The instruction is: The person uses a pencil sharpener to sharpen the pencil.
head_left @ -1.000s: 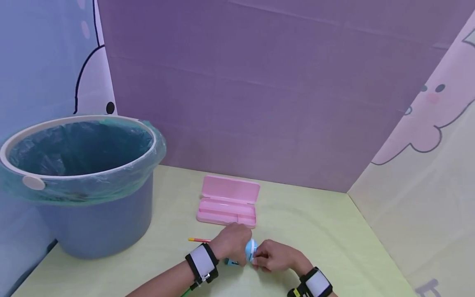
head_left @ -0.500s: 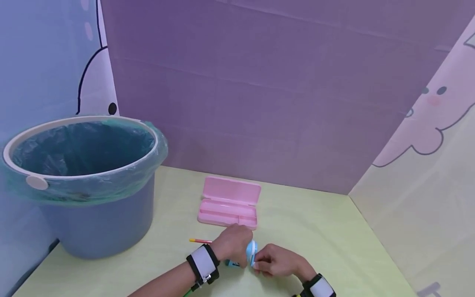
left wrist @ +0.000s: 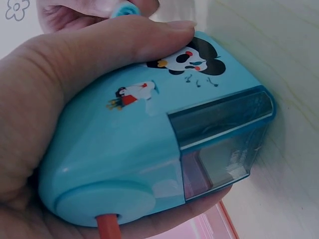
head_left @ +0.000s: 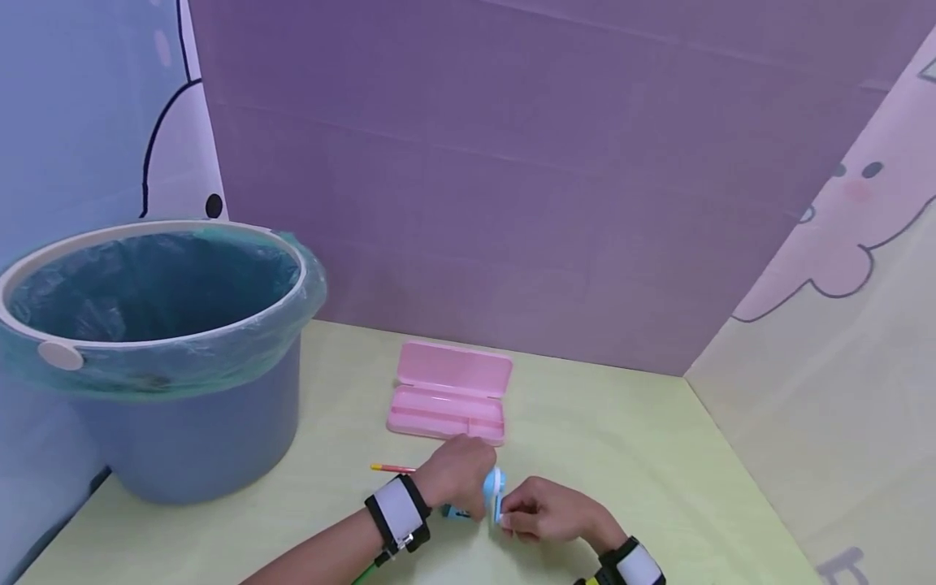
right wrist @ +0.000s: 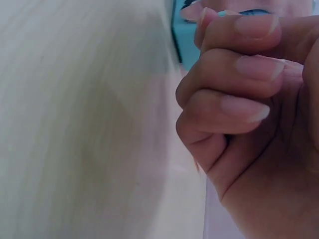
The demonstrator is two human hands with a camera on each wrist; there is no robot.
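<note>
My left hand (head_left: 459, 478) wraps round a light blue crank pencil sharpener (left wrist: 124, 144) printed with penguin-like figures, its thumb along the top. The sharpener has a see-through dark shavings drawer (left wrist: 224, 144). A red pencil (left wrist: 108, 227) sits in the sharpener's round front hole; in the head view its yellow-tipped end (head_left: 382, 467) pokes out left of the hand. On the opposite side my right hand (head_left: 548, 512) pinches the small blue crank handle (left wrist: 125, 9) between thumb and index finger. Its other fingers (right wrist: 234, 112) are curled toward the palm. Most of the sharpener is hidden by my left hand in the head view.
A pink pencil case (head_left: 453, 370) lies with its lid up just beyond my left hand. At the left stands a large blue bucket (head_left: 197, 447) lined with a greenish plastic bag (head_left: 241, 357). A purple backdrop (head_left: 475, 203) rises behind the pale yellow tabletop (head_left: 607, 439).
My right hand has shifted slightly at the crank, and more of the blue crank arm shows, pointing down. My left hand keeps its grip on the sharpener. The head view tilts slightly.
</note>
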